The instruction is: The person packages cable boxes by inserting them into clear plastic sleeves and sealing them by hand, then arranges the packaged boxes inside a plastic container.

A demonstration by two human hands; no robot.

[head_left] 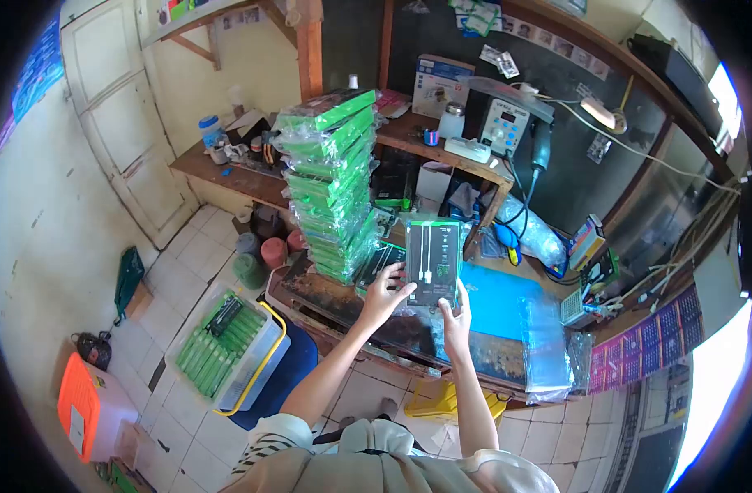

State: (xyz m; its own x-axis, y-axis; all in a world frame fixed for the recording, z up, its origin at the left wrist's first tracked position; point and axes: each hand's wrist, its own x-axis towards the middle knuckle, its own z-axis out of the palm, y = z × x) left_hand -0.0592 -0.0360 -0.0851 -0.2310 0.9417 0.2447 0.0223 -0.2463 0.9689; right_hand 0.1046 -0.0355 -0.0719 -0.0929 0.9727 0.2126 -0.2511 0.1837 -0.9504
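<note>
A flat black box with green edges (433,261) is held up over the workbench, its face with a picture of a white cable turned toward me. My left hand (384,297) grips its lower left edge, fingers partly behind it. My right hand (455,322) holds the lower right corner with the thumb on the front. Just left of the box lies another dark box (381,264), partly hidden by my left hand. Beside it rises a tall stack of green boxes in clear plastic (331,185). A blue mat (499,300) lies under and right of my right hand.
Clear plastic sleeves (549,353) lie at the bench's right front edge. A plastic tub of green boxes (220,349) with a yellow handle stands at left. A soldering station (504,127) sits on the raised shelf. An orange-lidded container (84,403) is on the floor.
</note>
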